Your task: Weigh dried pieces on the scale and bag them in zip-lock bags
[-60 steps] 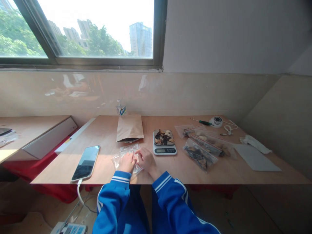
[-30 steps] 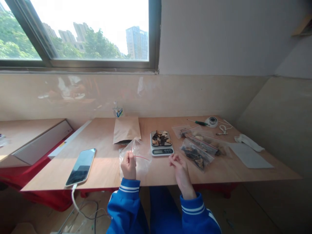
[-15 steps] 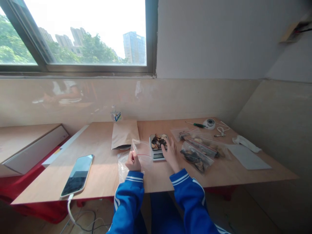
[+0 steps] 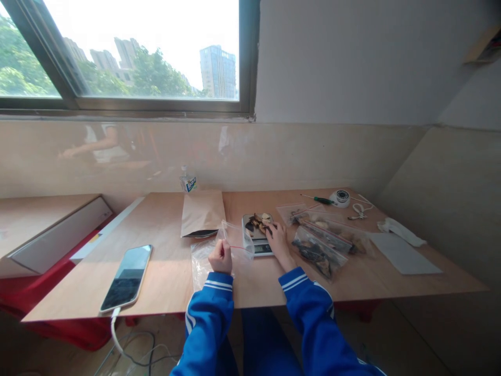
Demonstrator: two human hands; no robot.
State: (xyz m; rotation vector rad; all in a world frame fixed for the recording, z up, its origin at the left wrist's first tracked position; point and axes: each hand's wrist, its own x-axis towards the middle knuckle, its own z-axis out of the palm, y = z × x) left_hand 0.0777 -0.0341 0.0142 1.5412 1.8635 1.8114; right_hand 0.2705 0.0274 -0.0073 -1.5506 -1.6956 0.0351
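A clear zip-lock bag [image 4: 241, 249] with a red seal line hangs from my left hand [image 4: 221, 256], whose fingers are closed on its edge. To its right stands a small digital scale [image 4: 263, 248]. Dark and pale dried slices [image 4: 256, 223] lie heaped on the scale's plate. My right hand [image 4: 277, 243] reaches over the plate's right side, its fingers bent onto the slices; the fingertips are partly hidden among them. More clear plastic [image 4: 201, 258] lies flat under and left of my left hand.
A brown paper pouch [image 4: 202, 211] lies behind the plastic, near a bottle [image 4: 188, 180]. Filled zip-lock bags [image 4: 319, 253] lie on the right, before a screwdriver [image 4: 323, 200] and a white camera [image 4: 340, 198]. White paper [image 4: 405, 254] lies far right, a charging phone [image 4: 127, 277] left.
My right hand's spread fingers have drawn together and come down onto the slices. My left hand, with the zip-lock bag, has turned slightly. The whole view has shifted a little.
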